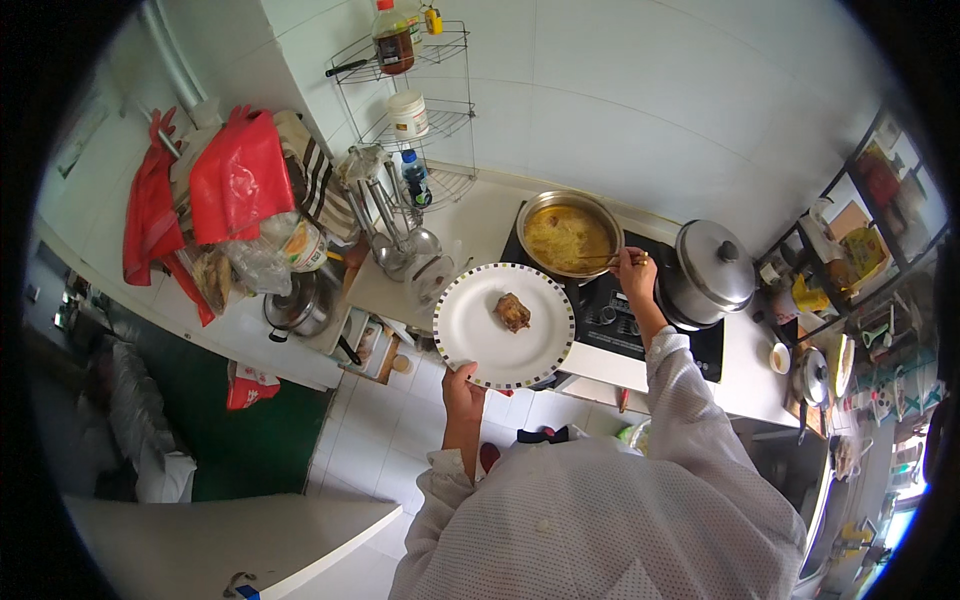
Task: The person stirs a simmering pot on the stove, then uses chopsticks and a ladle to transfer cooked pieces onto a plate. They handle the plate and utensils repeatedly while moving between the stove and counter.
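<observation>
My left hand (463, 395) grips the near rim of a round white plate (480, 352) edged with small coloured squares. On the plate lies one browned piece of cooked food (513, 312), perhaps meat. My right hand (636, 276) holds chopsticks (611, 259), whose tips reach into a steel pot (525, 201). Yellow, foamy liquid (566, 232) fills much of that pot, and a small brownish piece shows near its far side. The pot stands on a black cooktop (611, 315), just beyond the plate's right edge.
A lidded steel pot (712, 274) stands right of my right hand. Ladles and other utensils (394, 232) stand left of the cooktop, below a wire corner rack (442, 120) with bottles. Red rubber gloves (240, 176) hang at left. A small lidded pan (812, 379) sits far right.
</observation>
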### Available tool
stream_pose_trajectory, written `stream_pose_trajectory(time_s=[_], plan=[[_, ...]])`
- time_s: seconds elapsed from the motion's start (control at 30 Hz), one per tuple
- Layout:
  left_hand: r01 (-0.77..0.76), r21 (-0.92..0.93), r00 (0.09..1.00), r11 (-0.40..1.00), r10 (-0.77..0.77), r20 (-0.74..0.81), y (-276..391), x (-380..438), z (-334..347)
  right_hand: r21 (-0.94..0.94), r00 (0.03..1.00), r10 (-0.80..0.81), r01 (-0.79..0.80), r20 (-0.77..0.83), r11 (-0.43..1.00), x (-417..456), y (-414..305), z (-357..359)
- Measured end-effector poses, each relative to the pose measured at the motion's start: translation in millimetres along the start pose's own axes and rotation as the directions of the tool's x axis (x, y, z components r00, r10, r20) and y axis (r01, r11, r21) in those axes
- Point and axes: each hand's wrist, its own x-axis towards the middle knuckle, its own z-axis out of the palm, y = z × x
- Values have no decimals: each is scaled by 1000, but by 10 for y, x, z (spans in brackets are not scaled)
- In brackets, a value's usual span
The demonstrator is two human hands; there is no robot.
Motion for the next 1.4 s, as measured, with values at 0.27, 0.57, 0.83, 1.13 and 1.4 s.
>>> stream_pose_trajectory(time_s=[0.27, 0.57, 0.83, 1.13, 1.4], plan=[[-57, -17, 998, 998, 56, -21, 82, -38, -165, 149, 990, 12, 9, -140, 989, 103, -50, -22], [-95, -21, 995, 995, 94, -44, 82, -13, -226, 75, 994, 27, -19, -102, 997, 169, -96, 2], [-101, -32, 995, 994, 100, -19, 89, -11, -205, -76, 995, -59, 53, -77, 996, 155, 59, -13], [-90, -25, 996, 996, 89, -19, 112, -39, -176, 116, 978, 13, 11, -207, 993, 270, 101, -72], [-92, -23, 995, 995, 91, -48, 96, -26, -210, 83, 966, 35, -14, -257, 996, 410, 281, -232]])
